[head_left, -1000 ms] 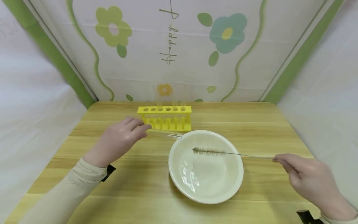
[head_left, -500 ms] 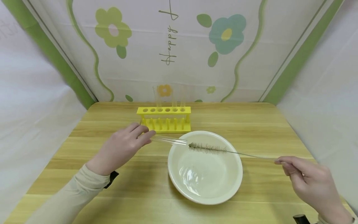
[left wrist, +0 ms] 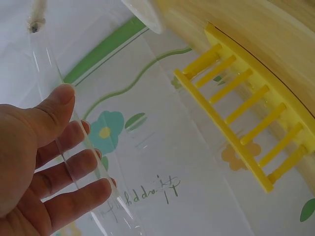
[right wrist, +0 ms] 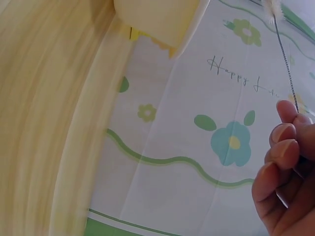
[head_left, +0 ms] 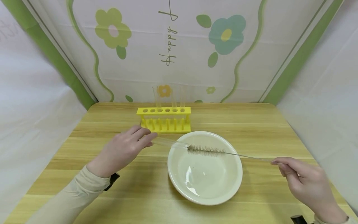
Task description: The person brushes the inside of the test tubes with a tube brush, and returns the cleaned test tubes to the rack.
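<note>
My left hand (head_left: 124, 150) holds a clear glass test tube (head_left: 167, 142) between thumb and fingers, its mouth pointing right over the bowl's rim. In the left wrist view the thumb and fingers wrap the tube (left wrist: 47, 64), and the brush tip sits at its mouth. My right hand (head_left: 306, 183) pinches the thin twisted-wire handle of a test tube brush (head_left: 207, 151). The bristles lie level above the white bowl (head_left: 171, 174), with the tip meeting the tube's opening. In the right wrist view the wire (right wrist: 288, 69) runs up from the fingertips.
Behind the bowl stands a yellow test tube rack (head_left: 164, 111) with several holes; 3 clear tubes (head_left: 157, 97) stand upright in it. Everything rests on a wooden table (head_left: 251, 124). A flower-printed cloth (head_left: 190, 62) hangs at the back, with white cloth at both sides.
The tube came to the right and a little nearer, and the brush tip shifted slightly left. A gap between them has closed, so the tip is now at the tube's mouth.
</note>
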Available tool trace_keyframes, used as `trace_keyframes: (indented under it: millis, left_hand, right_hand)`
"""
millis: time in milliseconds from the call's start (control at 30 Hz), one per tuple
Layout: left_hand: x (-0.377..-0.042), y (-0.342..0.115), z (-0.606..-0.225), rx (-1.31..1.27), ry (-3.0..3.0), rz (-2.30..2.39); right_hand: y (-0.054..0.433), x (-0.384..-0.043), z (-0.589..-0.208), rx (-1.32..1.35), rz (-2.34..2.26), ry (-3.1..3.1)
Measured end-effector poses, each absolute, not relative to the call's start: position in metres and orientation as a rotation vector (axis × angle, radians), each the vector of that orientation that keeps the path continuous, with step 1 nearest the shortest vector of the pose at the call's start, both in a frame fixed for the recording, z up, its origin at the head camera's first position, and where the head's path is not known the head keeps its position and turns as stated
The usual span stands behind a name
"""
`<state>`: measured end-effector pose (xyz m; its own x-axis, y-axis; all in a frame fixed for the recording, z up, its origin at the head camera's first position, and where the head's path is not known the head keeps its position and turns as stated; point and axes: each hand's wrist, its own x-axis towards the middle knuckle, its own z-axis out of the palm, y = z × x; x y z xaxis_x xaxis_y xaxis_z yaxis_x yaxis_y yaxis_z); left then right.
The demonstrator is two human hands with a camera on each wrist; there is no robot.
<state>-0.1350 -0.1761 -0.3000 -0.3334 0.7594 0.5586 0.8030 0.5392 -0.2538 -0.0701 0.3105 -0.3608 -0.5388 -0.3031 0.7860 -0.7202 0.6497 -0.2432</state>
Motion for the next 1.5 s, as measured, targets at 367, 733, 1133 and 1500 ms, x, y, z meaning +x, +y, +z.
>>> trace_keyframes:
  millis: [367,733,1133,1500]
  left_hand:
    - [-0.133,-0.167,-0.303,-1.274,-2.172,-0.008]
    - [-0.132,-0.164,-0.297,-1.237,-2.165,0.139]
    - [-0.127,-0.162,-0.291,-1.223,-2.143,0.228]
    - [-0.125,-0.161,-0.290,-1.206,-2.092,0.288]
  right_hand:
    - [0.298,-0.073,-0.356,0.866,0.726,-2.099]
    - [0.289,-0.074,-0.359,0.915,0.759,-2.113]
    - [0.279,-0.078,-0.363,1.011,0.762,-2.112]
    - [0.268,-0.082,-0.365,1.057,0.769,-2.117]
